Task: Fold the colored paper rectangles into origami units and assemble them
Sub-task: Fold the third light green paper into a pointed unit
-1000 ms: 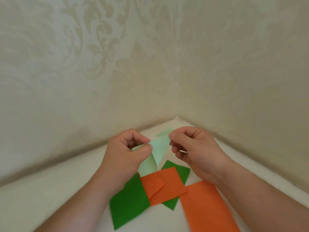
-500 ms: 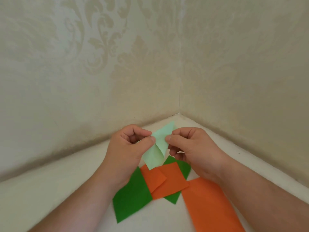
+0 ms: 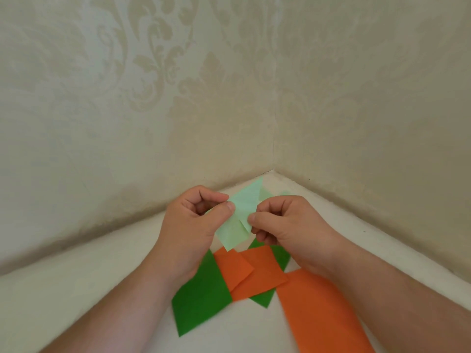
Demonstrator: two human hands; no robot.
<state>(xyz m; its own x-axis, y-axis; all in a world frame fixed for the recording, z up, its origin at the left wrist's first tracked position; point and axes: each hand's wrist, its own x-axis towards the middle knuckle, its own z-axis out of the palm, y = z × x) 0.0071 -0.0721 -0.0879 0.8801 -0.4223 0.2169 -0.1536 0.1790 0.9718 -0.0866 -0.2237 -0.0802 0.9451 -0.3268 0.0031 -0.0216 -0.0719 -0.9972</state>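
Patterned beige wallpaper corner [image 3: 274,123] backs the white counter [image 3: 76,276]. Above the folded orange paper unit [image 3: 254,273], left hand [image 3: 193,225] and right hand [image 3: 288,228] both pinch a light-green folded paper piece [image 3: 238,220].

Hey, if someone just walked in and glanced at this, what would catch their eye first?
Probably the pale green paper, held up in mid-air at the centre, pinched by the left hand and the right hand. Next, the bright sheets on the white surface below: a dark green paper at lower left, a folded orange piece overlapping it, and a long orange strip running off to the lower right.
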